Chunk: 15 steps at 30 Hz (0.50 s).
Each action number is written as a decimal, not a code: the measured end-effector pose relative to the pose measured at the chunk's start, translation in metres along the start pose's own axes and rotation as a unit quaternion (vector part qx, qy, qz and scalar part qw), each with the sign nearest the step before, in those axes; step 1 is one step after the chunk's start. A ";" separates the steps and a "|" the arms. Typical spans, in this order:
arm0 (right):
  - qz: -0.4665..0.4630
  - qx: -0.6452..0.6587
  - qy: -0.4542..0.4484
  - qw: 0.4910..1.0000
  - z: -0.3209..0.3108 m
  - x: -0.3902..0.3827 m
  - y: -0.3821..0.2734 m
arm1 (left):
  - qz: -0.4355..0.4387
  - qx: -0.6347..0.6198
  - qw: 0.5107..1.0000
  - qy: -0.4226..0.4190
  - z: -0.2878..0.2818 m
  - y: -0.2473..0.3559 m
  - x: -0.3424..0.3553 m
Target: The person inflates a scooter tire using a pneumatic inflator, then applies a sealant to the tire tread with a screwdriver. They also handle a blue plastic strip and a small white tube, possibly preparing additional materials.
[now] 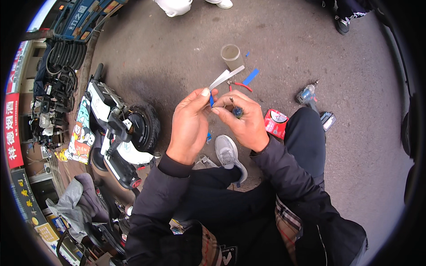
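My left hand (190,122) pinches a small blue strip (211,100) between thumb and fingers. A white paper-like band (227,77) stretches from these fingertips up and to the right. My right hand (243,122) is closed, with its thumb and fingertip at the lower end of the blue strip. A short tool (238,112) with a dark, rounded end and a thin shaft is also held in its fingers; its exact kind is unclear. Just beyond the hands, red-handled pliers (242,85) and a flat blue piece (251,76) lie on the pavement.
An open, murky jar (232,53) stands beyond the pliers. Right of my hands are a red box (276,123) and a cordless drill (307,95). A white scooter (120,153) lies tipped at left, its wheel (146,128) facing me. Other people's feet show at the top.
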State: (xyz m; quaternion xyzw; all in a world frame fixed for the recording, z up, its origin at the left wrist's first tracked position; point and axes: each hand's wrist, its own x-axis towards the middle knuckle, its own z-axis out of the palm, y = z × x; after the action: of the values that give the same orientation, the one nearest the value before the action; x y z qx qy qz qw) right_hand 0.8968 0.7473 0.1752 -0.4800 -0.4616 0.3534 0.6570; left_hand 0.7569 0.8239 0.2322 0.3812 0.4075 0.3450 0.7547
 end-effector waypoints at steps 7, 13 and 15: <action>0.173 0.180 0.061 0.967 -0.034 0.000 -0.004 | 0.051 0.130 0.990 -0.028 0.009 0.006 -0.011; 0.124 0.244 0.065 0.960 -0.044 -0.001 -0.014 | -0.011 0.123 0.992 -0.032 0.014 0.007 -0.014; 0.132 0.206 0.060 0.968 -0.044 -0.001 -0.017 | -0.017 0.128 0.991 -0.028 0.014 0.007 -0.014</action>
State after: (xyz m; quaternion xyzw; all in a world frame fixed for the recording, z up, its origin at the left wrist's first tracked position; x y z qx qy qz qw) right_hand 0.9381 0.7282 0.1859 -0.4119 -0.2709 0.4947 0.7157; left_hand 0.7613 0.8112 0.2480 0.4771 0.4335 0.2663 0.7167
